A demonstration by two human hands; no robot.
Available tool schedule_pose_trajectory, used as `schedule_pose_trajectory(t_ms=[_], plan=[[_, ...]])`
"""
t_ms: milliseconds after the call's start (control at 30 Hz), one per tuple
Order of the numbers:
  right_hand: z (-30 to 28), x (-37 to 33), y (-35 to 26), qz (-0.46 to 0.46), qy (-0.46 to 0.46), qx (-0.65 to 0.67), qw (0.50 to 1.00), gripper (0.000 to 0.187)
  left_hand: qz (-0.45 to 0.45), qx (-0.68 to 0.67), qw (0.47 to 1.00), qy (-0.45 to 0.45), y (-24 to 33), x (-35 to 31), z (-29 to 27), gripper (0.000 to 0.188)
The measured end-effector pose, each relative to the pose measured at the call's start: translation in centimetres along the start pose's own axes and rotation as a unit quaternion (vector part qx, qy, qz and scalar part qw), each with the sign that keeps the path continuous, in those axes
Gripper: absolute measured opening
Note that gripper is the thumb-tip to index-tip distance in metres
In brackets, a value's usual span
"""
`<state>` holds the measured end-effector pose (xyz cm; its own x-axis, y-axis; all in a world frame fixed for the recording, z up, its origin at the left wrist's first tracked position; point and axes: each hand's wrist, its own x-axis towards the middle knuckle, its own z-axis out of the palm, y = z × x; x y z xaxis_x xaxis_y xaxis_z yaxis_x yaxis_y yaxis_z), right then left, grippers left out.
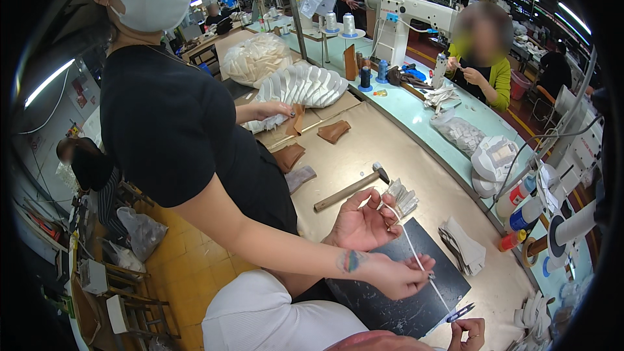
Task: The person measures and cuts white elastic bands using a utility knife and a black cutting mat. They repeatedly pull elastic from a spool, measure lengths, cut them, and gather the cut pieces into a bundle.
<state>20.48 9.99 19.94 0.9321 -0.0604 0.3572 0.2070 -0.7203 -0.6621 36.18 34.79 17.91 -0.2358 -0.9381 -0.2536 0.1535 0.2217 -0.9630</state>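
My left hand (367, 222) is palm up with fingers curled, pinching one end of a thin white cord (409, 242). The cord runs across a dark cutting board (383, 291) towards small blue thread snips (460, 312). A co-worker's tattooed forearm crosses over mine, and that person's hand (400, 277) pinches the cord midway. At the lower edge, my right hand (468, 335) is curled just below the snips; what it holds, if anything, is hidden. Beyond my left hand lie a hammer (351, 190) and a bundle of pale strips (403, 198).
The co-worker in black stands close on the left, with the other hand (276, 112) at brown leather pieces (296, 121). Stacked white pieces (302, 88) lie behind. Grey-white cut pieces (463, 246) and bottles (520, 198) are on the right. Across the bench, another person sits by a sewing machine (416, 19).
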Motion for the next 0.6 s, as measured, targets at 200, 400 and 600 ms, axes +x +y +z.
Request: schedule_pose_trajectory(t_ms=[200, 400, 600], plan=[[0.1, 0.1, -0.3, -0.017, -0.016, 0.001, 1.0, 0.007, -0.021, 0.131, 0.986, -0.104, 1.0, -3.2, -0.6, 0.015], [0.0, 0.0, -0.6, -0.008, -0.014, 0.005, 1.0, 0.007, 0.345, 0.478, 0.658, -0.468, 1.5, -5.0, -0.6, 0.017], [-0.1, 0.0, -0.9, -0.007, -0.002, -0.011, 1.0, 0.006, 0.39, 0.462, 0.645, -0.467, 1.1, -5.4, -0.4, 0.013]])
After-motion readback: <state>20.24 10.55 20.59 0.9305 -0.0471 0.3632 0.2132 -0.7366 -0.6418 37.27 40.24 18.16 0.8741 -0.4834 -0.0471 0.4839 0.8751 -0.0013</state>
